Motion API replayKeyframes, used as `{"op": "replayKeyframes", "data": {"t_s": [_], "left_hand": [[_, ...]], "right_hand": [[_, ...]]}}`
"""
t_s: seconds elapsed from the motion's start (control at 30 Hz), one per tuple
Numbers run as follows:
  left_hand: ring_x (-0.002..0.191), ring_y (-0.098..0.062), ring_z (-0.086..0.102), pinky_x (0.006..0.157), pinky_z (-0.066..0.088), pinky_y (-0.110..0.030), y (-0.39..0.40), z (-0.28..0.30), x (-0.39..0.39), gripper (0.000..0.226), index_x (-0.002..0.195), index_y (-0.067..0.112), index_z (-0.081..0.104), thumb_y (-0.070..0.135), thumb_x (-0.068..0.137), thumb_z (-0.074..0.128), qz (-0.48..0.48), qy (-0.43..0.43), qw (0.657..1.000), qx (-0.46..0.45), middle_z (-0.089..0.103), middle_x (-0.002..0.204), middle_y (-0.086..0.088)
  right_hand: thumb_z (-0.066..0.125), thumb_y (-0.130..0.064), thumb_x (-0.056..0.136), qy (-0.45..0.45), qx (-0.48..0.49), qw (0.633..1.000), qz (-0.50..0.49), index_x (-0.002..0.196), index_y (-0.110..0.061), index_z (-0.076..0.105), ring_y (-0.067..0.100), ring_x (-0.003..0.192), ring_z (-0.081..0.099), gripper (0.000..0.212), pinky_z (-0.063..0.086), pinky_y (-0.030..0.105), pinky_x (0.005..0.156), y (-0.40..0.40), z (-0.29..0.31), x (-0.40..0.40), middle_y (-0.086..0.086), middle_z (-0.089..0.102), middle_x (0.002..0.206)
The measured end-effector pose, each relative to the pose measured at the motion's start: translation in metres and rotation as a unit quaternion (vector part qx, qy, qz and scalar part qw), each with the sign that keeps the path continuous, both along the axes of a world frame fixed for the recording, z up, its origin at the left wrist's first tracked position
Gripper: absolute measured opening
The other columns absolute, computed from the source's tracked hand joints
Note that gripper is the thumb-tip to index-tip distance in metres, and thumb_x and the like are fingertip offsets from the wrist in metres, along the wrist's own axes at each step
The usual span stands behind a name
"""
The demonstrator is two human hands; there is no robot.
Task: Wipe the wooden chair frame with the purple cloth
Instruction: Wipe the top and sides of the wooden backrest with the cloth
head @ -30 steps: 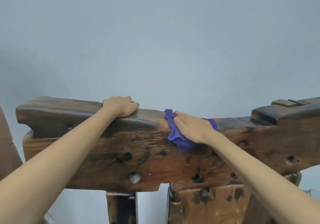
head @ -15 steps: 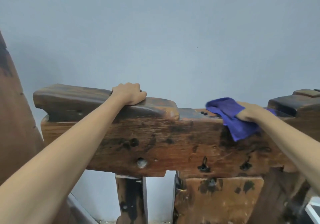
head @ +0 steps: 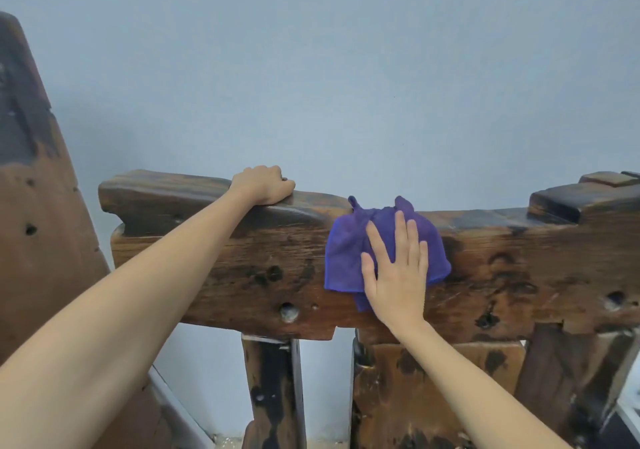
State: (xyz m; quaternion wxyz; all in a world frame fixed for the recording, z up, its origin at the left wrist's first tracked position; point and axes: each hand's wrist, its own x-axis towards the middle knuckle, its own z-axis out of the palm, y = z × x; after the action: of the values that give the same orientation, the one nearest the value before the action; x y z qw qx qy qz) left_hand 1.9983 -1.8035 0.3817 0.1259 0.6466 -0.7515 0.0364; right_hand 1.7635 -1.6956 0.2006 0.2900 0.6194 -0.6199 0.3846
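The wooden chair frame (head: 242, 275) is a thick, dark, weathered top rail on upright posts, set against a pale blue wall. The purple cloth (head: 349, 258) hangs over the rail's top edge and down its front face, near the middle. My right hand (head: 398, 275) lies flat on the cloth with fingers spread and pointing up, pressing it against the front face. My left hand (head: 261, 185) curls over the rail's top edge to the left of the cloth, gripping the wood.
A tall brown wooden panel (head: 31, 206) rises at the far left. Raised blocks (head: 581, 199) step up on the rail's right end. Two posts (head: 273, 393) stand under the rail with a gap between them. The wall lies close behind.
My right hand has brought the cloth back left from the rail's right end and down onto the front face, palm now flat. My left hand keeps its grip.
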Motion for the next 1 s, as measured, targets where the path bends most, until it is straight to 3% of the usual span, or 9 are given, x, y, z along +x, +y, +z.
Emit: {"op": "replayKeyframes", "data": {"t_s": [0.07, 0.13, 0.23, 0.4, 0.5, 0.6, 0.8, 0.9, 1.0], "left_hand": [[0.11, -0.039, 0.057, 0.093, 0.048, -0.045, -0.001, 0.0, 0.001, 0.04, 0.112, 0.014, 0.055, 0.045, 0.094, 0.038, -0.005, 0.003, 1.0, 0.005, 0.065, 0.122, -0.016], [0.11, -0.039, 0.057, 0.094, 0.048, -0.045, -0.005, -0.001, 0.001, 0.044, 0.117, 0.013, 0.055, 0.046, 0.095, 0.037, -0.002, 0.004, 1.0, -0.002, 0.064, 0.122, -0.015], [0.11, -0.038, 0.056, 0.095, 0.047, -0.047, -0.01, -0.005, 0.001, 0.044, 0.118, 0.014, 0.055, 0.046, 0.094, 0.037, 0.003, 0.003, 1.0, -0.01, 0.064, 0.121, -0.014], [0.106, -0.037, 0.056, 0.091, 0.046, -0.044, -0.008, -0.004, -0.001, 0.037, 0.107, 0.017, 0.054, 0.046, 0.091, 0.039, 0.003, 0.003, 1.0, -0.003, 0.065, 0.116, -0.012], [0.11, -0.037, 0.057, 0.09, 0.045, -0.042, -0.006, -0.002, 0.0, 0.037, 0.108, 0.017, 0.055, 0.046, 0.091, 0.04, 0.001, 0.008, 1.0, -0.002, 0.065, 0.121, -0.013], [0.112, -0.035, 0.059, 0.096, 0.046, -0.041, -0.004, 0.002, 0.006, 0.041, 0.108, 0.018, 0.063, 0.049, 0.091, 0.043, -0.014, 0.028, 0.999, 0.016, 0.067, 0.123, -0.011], [0.101, -0.031, 0.061, 0.097, 0.048, -0.044, -0.006, 0.003, 0.011, 0.038, 0.093, 0.021, 0.067, 0.051, 0.09, 0.044, -0.036, 0.048, 0.998, 0.024, 0.07, 0.11, -0.008], [0.102, -0.032, 0.059, 0.088, 0.047, -0.041, -0.01, -0.002, 0.006, 0.041, 0.103, 0.018, 0.061, 0.05, 0.091, 0.039, -0.021, 0.029, 0.999, 0.01, 0.067, 0.111, -0.007], [0.106, -0.035, 0.057, 0.083, 0.044, -0.041, -0.014, -0.005, -0.001, 0.041, 0.111, 0.016, 0.056, 0.048, 0.093, 0.037, 0.007, 0.004, 1.0, -0.022, 0.065, 0.116, -0.012]], "right_hand": [[0.042, -0.039, 0.103, 0.044, 0.034, 0.998, 0.006, 0.152, -0.03, 0.047, 0.04, 0.151, 0.029, 0.05, 0.018, 0.052, 0.122, 0.007, -0.047, -0.021, 0.023, 0.048, 0.154], [0.046, -0.032, 0.094, 0.1, 0.105, 0.989, 0.009, 0.126, -0.026, 0.069, 0.051, 0.115, 0.061, 0.04, 0.021, 0.057, 0.114, 0.015, -0.093, -0.044, 0.022, 0.072, 0.116], [0.045, -0.023, 0.085, 0.173, 0.215, 0.961, 0.011, 0.099, -0.02, 0.077, 0.048, 0.083, 0.071, 0.035, 0.019, 0.058, 0.109, 0.028, -0.136, -0.052, 0.012, 0.076, 0.089], [0.046, -0.032, 0.092, 0.194, 0.183, 0.959, 0.093, 0.114, -0.027, 0.076, 0.043, 0.106, 0.069, 0.037, 0.024, 0.056, 0.11, 0.022, -0.099, 0.0, 0.01, 0.075, 0.112], [0.05, -0.043, 0.101, 0.226, 0.097, 0.946, 0.212, 0.147, -0.043, 0.05, 0.026, 0.141, 0.043, 0.046, 0.019, 0.042, 0.121, -0.005, -0.035, 0.05, -0.003, 0.053, 0.15], [0.051, -0.045, 0.1, 0.29, 0.031, 0.929, 0.23, 0.155, -0.044, 0.037, 0.021, 0.151, 0.032, 0.056, 0.015, 0.04, 0.124, -0.029, 0.016, 0.076, -0.006, 0.039, 0.163], [0.053, -0.05, 0.098, 0.273, -0.004, 0.957, 0.096, 0.152, -0.048, 0.042, 0.03, 0.131, 0.049, 0.055, 0.031, 0.044, 0.114, -0.017, -0.017, -0.04, -0.002, 0.058, 0.142], [0.045, -0.049, 0.102, 0.188, 0.086, 0.978, -0.018, 0.155, -0.044, 0.037, 0.043, 0.112, 0.053, 0.054, 0.035, 0.056, 0.106, 0.016, -0.069, -0.143, 0.014, 0.064, 0.116], [0.028, -0.04, 0.105, 0.063, 0.239, 0.966, -0.074, 0.132, -0.018, 0.068, 0.055, 0.111, 0.051, 0.053, 0.032, 0.07, 0.104, 0.048, -0.105, -0.198, 0.029, 0.064, 0.124]]}}
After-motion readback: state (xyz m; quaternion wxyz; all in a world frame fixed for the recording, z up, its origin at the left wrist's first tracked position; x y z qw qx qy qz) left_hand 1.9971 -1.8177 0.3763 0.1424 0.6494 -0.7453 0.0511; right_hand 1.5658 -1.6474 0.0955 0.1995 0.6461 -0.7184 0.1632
